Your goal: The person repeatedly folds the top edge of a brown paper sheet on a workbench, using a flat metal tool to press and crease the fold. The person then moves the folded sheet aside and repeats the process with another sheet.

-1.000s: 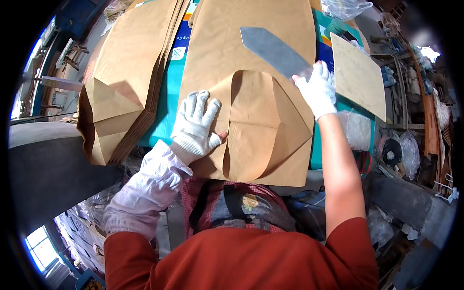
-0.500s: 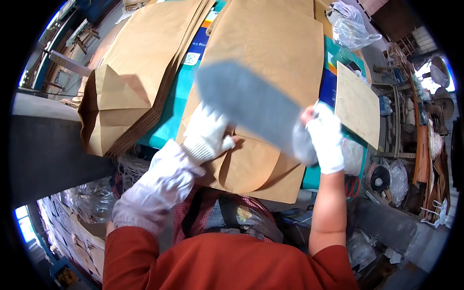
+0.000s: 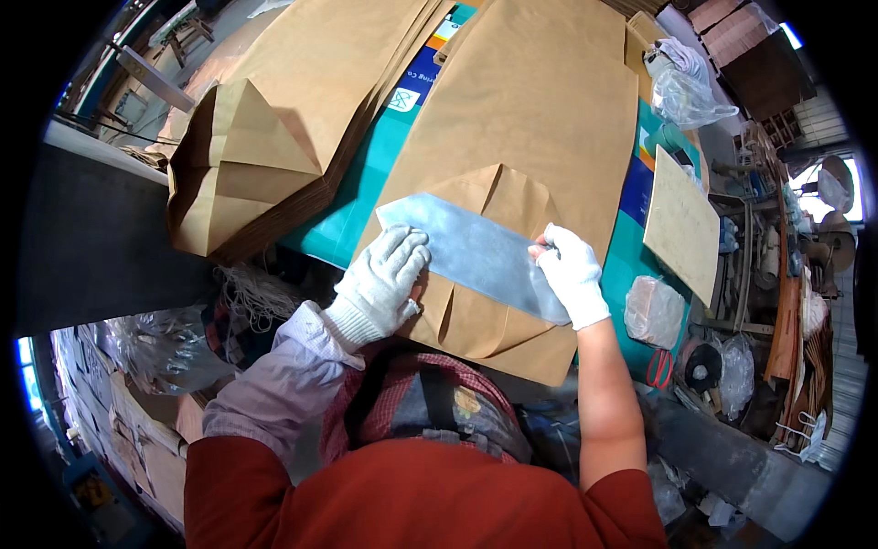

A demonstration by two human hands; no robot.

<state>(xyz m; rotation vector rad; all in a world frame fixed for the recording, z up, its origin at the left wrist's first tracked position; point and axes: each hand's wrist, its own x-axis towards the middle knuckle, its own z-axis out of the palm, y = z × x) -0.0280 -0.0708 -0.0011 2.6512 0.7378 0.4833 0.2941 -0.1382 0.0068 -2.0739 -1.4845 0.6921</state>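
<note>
A flat grey plate (image 3: 485, 256) with one pointed end lies slantwise across the folded bottom of a brown paper bag (image 3: 540, 119). My left hand (image 3: 382, 279), in a white knitted glove, rests open at the plate's left end, its fingers lying flat over the plate's edge and the paper. At the plate's right end my right hand (image 3: 572, 274) is closed, with its fingertips pinching the plate near its upper edge. This glove is white too, and some fingertips show bare. Folded paper flaps show above and below the plate.
To the left lies a stack of brown paper bags (image 3: 311, 91), the top one with its bottom opened out. A pale board (image 3: 681, 224) leans at the right beside a plastic-wrapped bundle (image 3: 654, 311). Blue-green sheeting (image 3: 366, 197) covers the table.
The grey plate, raised and blurred before, now lies flat on the bag. My right hand has come down and left with it. The bag's bottom flaps now lie spread around the plate.
</note>
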